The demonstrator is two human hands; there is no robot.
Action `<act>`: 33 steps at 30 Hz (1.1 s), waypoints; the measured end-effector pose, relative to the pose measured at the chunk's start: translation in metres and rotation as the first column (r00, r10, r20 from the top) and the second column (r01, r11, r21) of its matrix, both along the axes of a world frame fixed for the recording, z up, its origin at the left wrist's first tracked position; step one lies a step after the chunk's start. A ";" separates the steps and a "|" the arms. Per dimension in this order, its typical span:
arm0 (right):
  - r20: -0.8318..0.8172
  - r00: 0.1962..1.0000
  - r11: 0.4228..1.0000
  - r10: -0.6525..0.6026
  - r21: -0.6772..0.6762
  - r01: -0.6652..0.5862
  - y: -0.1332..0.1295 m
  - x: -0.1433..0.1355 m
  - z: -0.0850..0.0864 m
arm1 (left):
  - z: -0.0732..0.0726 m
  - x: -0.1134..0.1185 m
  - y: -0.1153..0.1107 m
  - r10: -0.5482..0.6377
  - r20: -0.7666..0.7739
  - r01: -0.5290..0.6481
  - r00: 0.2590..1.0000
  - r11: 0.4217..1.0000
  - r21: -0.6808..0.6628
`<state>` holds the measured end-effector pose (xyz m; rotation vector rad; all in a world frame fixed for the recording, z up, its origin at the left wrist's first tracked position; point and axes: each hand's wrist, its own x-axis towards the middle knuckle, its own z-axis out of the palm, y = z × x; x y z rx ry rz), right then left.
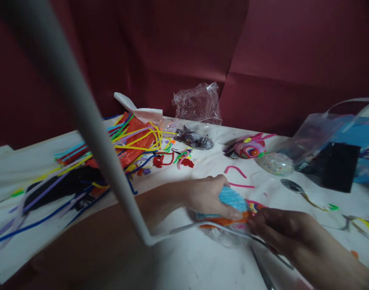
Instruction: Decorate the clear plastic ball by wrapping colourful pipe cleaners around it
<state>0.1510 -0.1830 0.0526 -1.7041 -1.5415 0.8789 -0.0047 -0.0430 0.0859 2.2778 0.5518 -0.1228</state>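
Observation:
Both hands meet over a rounded craft piece (233, 198) covered in rows of light-blue pipe cleaner, with clear plastic showing below. My left hand (207, 197) is closed over its left side, thumb pressed along an orange pipe cleaner (222, 221) on the front. At the right end of that orange strand, my right hand (285, 229) is pinched, and its fingertips hide the tip. Multicoloured strands (255, 206) stick out between the hands. Behind them lie loose pink pipe cleaner pieces (235, 169).
A pale bent pole (94, 133) crosses the near left. Beyond it are piled pipe cleaners (142, 139) and a clear bag (198, 104). To the right sit a pink coiled piece (249, 147), a clear ball (275, 164), a spoon (293, 186) and a black box (341, 167).

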 end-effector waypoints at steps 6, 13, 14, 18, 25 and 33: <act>0.085 0.996 0.999 0.039 0.004 -0.040 -0.001 0.003 0.005 | 0.000 0.000 -0.001 -0.008 -0.001 0.008 1.000 1.000 0.005; 0.065 0.998 1.000 0.009 0.000 -0.009 -0.002 0.001 0.009 | 0.002 0.000 -0.003 -0.003 -0.014 0.004 1.000 1.000 0.009; 0.054 0.999 1.000 0.005 -0.013 -0.004 -0.002 0.001 0.008 | 0.002 0.001 -0.003 -0.001 -0.017 0.001 1.000 1.000 0.019; 0.058 0.998 0.999 -0.023 -0.047 0.026 -0.001 -0.003 0.006 | 0.001 0.001 -0.005 0.017 -0.018 -0.016 1.000 0.999 0.050; 0.066 0.998 0.997 -0.006 -0.081 0.011 0.003 -0.012 0.013 | 0.008 0.002 -0.011 0.076 -0.048 -0.075 0.996 0.997 0.018; 0.087 0.996 0.999 0.010 -0.044 -0.006 0.006 -0.020 0.017 | 0.003 0.004 -0.013 0.061 -0.054 -0.061 0.997 0.998 0.010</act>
